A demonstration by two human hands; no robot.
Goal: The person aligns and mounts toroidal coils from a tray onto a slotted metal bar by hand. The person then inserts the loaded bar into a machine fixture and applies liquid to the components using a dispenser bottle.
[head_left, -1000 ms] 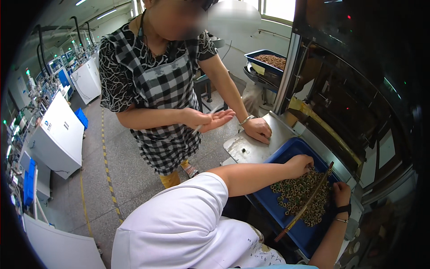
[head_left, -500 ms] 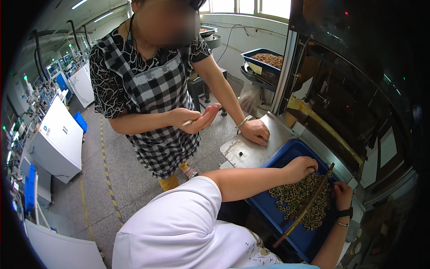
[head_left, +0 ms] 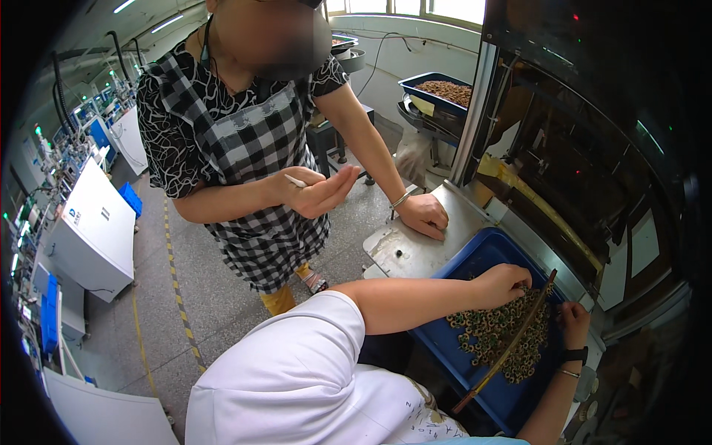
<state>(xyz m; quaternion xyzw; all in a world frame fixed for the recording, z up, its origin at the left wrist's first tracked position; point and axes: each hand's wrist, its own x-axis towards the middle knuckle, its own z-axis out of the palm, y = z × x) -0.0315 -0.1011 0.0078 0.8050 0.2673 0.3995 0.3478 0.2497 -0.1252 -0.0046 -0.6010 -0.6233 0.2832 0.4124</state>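
Observation:
A blue tray [head_left: 454,343] holds a heap of small brass-coloured ring-shaped parts [head_left: 498,326], some with green on them. My left hand [head_left: 502,285] is over the heap's far edge, its fingers bent together in a pinch; what they hold, if anything, is too small to make out. By the tray's right wall is my right hand [head_left: 574,324], fingers curled, with a dark band and a bracelet on the wrist. Its fingertips are partly hidden, and I cannot make out anything in them. Between my hands, a thin brownish stick [head_left: 512,345] lies slantwise across the tray.
A co-worker in a checked apron [head_left: 256,159] stands across from me, one hand [head_left: 426,216] on the metal table [head_left: 400,248], the other holding a thin white object [head_left: 295,181]. A dark machine frame [head_left: 467,126] rises on the right. Another parts-filled tray [head_left: 412,88] stands behind.
My left hand has shifted slightly right over the parts, and my right hand has moved a little along the tray's edge. The co-worker's raised hand has turned and moved slightly left.

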